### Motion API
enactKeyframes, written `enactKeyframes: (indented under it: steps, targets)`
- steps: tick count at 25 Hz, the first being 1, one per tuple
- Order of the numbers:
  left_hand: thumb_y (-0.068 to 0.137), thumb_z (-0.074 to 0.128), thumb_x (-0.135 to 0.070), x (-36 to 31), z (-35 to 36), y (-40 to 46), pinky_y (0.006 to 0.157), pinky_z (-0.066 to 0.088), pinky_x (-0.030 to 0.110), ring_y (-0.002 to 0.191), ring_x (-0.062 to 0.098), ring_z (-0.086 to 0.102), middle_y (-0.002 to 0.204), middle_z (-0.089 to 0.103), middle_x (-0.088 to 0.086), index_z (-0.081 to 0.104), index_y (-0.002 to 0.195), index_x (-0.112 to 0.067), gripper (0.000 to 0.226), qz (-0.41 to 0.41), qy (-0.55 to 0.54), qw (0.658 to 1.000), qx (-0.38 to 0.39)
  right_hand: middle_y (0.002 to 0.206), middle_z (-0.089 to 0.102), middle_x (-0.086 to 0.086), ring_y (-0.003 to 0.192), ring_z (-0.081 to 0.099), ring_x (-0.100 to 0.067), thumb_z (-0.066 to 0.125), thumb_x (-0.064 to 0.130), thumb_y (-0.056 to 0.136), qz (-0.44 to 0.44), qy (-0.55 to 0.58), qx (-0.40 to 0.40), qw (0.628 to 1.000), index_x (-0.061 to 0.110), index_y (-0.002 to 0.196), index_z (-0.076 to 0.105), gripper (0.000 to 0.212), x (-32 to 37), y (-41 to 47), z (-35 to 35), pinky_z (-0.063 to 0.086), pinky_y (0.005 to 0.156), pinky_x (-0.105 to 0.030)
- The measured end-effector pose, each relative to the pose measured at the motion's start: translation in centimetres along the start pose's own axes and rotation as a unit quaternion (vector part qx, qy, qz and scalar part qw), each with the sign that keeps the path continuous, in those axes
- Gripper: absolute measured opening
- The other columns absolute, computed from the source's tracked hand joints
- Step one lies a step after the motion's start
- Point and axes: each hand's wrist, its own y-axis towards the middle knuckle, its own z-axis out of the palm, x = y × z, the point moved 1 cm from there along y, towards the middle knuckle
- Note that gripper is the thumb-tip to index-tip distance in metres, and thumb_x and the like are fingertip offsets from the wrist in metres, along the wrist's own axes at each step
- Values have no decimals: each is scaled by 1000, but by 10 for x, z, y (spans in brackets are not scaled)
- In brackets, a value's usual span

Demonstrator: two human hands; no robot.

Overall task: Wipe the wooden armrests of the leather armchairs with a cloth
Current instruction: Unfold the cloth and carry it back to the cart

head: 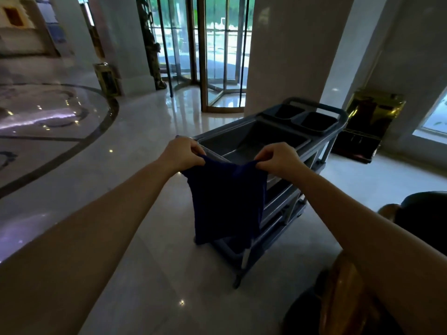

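Cloth [227, 201] hangs soft and light below my grip, left hand [183, 153] and right hand [278, 158] each pinched on a top corner; armrest [343, 296] sits lower right.

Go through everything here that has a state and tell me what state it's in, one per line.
cloth: dark blue, hanging unfolded, held up by its top corners.
left hand: fingers pinched shut on the cloth's left corner.
right hand: fingers pinched shut on the right corner.
cart: standing on the floor, top tray looks empty.
wooden armrest: untouched, no cloth on it.
revolving door: cannot tell whether it is turning.
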Motion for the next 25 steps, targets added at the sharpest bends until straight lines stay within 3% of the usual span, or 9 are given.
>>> enactKeyframes:
  steps: [6,9,12,16,20,25]
  targets:
    - [72,71,-10,-5,-59,122,77,42,28,86,16,55,89,60,4,70,97,-7,25,81,21,996,-24,77,63,4,69,56,-5,68,13,73,-11,-59,-80,995,14,85,72,12,32,109,-30,41,66,-14]
    - [72,70,-8,-11,-85,177,75,43,28,84,16,55,91,62,6,69,99,-6,27,132,19,991,-21,78,63,2,65,55,-4,67,12,75,-1,-71,-123,990,12,88,72,14,46,149,-45,40,60,-6]
    - [73,70,-9,-12,-101,226,74,42,26,81,14,55,88,61,4,69,100,-6,27,171,19,985,-3,82,65,0,75,59,-10,66,11,75,33,-88,-162,982,10,90,72,16,54,183,-58,43,69,-20]
    - [73,70,-13,-9,-99,292,71,46,24,82,15,58,89,62,4,70,98,-6,25,211,-2,977,22,82,66,-4,67,57,-8,67,9,75,73,-97,-199,973,6,89,71,15,46,224,-66,40,49,-3]
    - [74,69,-13,-10,-76,358,71,46,25,82,15,59,88,63,4,70,95,-7,22,236,-29,970,49,82,66,-1,74,58,-9,68,12,74,111,-111,-218,963,9,87,71,14,18,267,-72,43,66,-14]
    - [73,70,-13,-10,-36,431,66,48,25,73,12,59,82,64,1,71,89,-10,17,247,-60,965,60,72,65,7,67,55,-1,70,14,71,129,-108,-230,959,17,80,72,9,-36,316,-77,44,73,-24]
